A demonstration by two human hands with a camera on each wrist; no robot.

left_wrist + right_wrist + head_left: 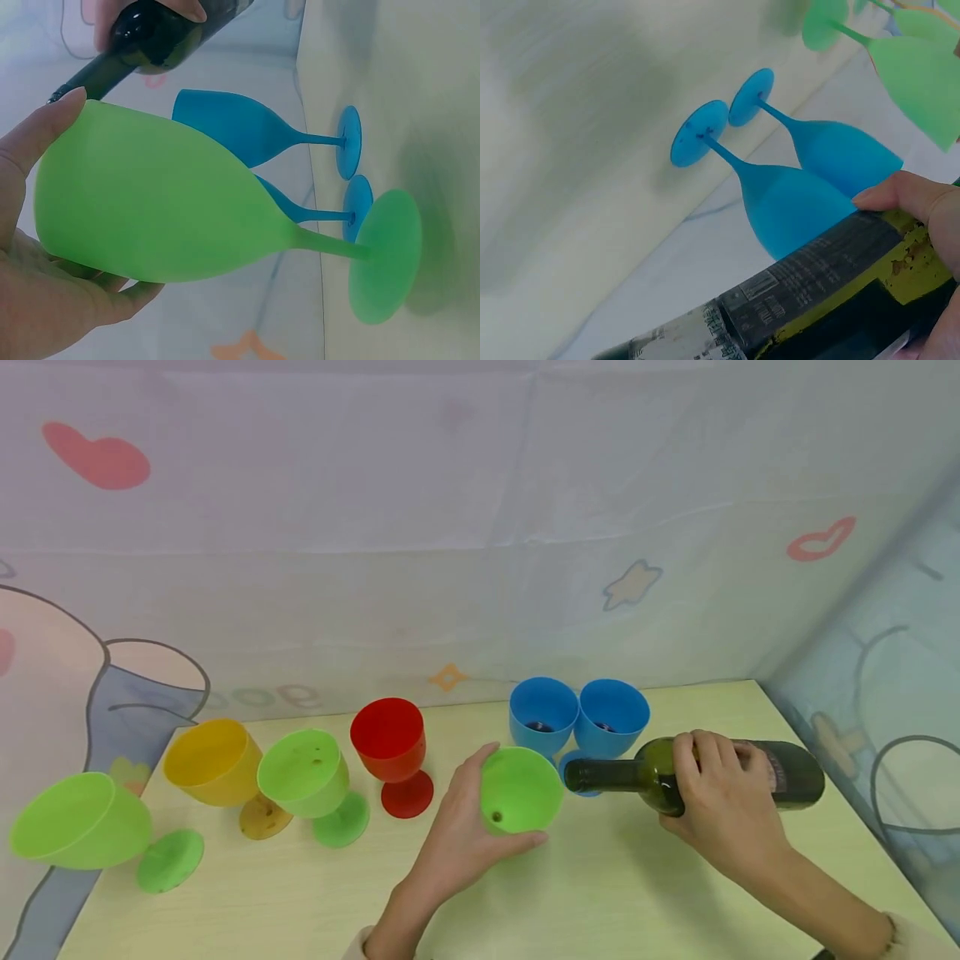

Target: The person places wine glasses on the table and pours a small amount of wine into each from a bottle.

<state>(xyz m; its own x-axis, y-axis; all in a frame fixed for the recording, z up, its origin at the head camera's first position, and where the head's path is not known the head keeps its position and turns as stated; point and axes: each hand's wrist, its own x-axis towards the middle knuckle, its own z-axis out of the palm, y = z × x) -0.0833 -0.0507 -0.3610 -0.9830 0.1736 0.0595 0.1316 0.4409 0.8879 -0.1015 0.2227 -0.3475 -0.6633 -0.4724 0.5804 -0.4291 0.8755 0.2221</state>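
Note:
My left hand (467, 831) grips a light green plastic goblet (521, 789) round its bowl, thumb on the near side. In the left wrist view the goblet's foot (385, 256) is close to the tabletop. A dark green wine bottle (656, 768) lies almost level in my right hand (727, 806), its neck pointing left. The bottle's mouth is right at the goblet's rim. Inside the green bowl a small dark spot shows. Two blue goblets (543, 714) stand side by side just behind, with dark patches in their bowls. The bottle's worn label (810, 277) shows in the right wrist view.
To the left, a red goblet (388, 739), another green goblet (303, 772), a yellow goblet (213, 762) and a far-left green goblet (82, 822) stand along the pale table (300, 910). A printed cloth (337, 543) hangs behind the table's back edge.

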